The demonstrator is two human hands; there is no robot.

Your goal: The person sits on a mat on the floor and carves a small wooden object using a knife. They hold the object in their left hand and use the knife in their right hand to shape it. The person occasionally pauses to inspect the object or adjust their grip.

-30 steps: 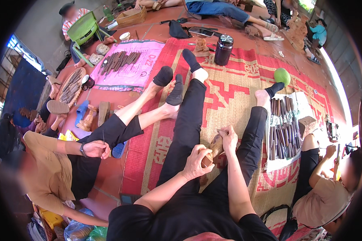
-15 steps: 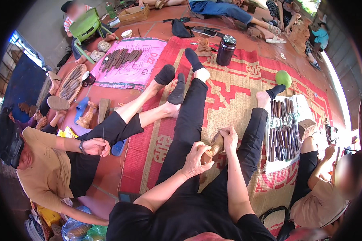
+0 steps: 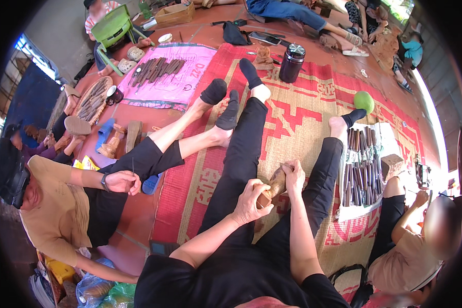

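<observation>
Two hands meet on one small wooden block (image 3: 275, 184), held above the lap between the person's outstretched black-trousered legs (image 3: 241, 154). The left hand (image 3: 250, 201) is closed around the block's near end, fingers curled under it; the right hand (image 3: 294, 174) is wrapped over the far end, thumb on top — whether it also holds a tool I cannot tell. To work the piece well, the left hand should probably keep it braced steady while the right presses in short, controlled strokes away from the fingers. It all sits over a red patterned mat (image 3: 303, 108). A row of carving tools (image 3: 361, 167) lies just beside the right leg, and a seated person in a tan shirt (image 3: 56, 210) is near on the left.
</observation>
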